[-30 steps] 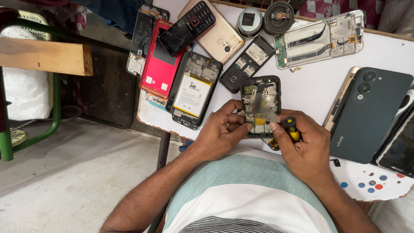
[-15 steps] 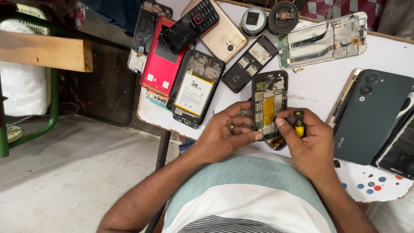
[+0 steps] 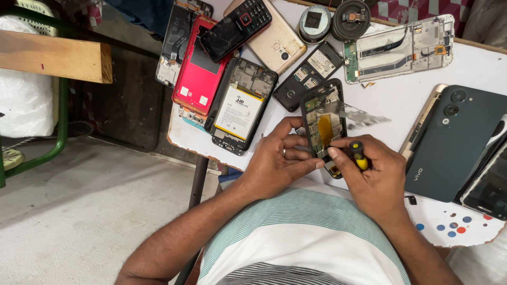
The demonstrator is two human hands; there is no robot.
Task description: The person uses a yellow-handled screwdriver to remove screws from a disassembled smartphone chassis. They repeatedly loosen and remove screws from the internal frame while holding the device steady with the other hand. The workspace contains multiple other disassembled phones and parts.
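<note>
An opened black phone frame (image 3: 322, 119) with bare circuit parts and a yellow patch inside lies upright near the white table's front edge. My left hand (image 3: 280, 158) grips its lower left side, a ring on one finger. My right hand (image 3: 375, 177) holds a small screwdriver with a yellow and black handle (image 3: 359, 155), thumb and fingers pinched at the phone's lower right edge. The screwdriver's tip is hidden by my fingers.
The white table (image 3: 385, 100) carries several dismantled phones: a red-backed one (image 3: 198, 74), one with a white battery (image 3: 240, 108), a keypad phone (image 3: 235, 26), a dark teal phone (image 3: 454, 140), a bare frame (image 3: 401, 47). A wooden plank (image 3: 53, 55) and a green frame stand left.
The phone frame has turned from lying foreshortened to upright and now stands higher on the table. Both hands rose with it, and the right hand closed in at its lower edge.
</note>
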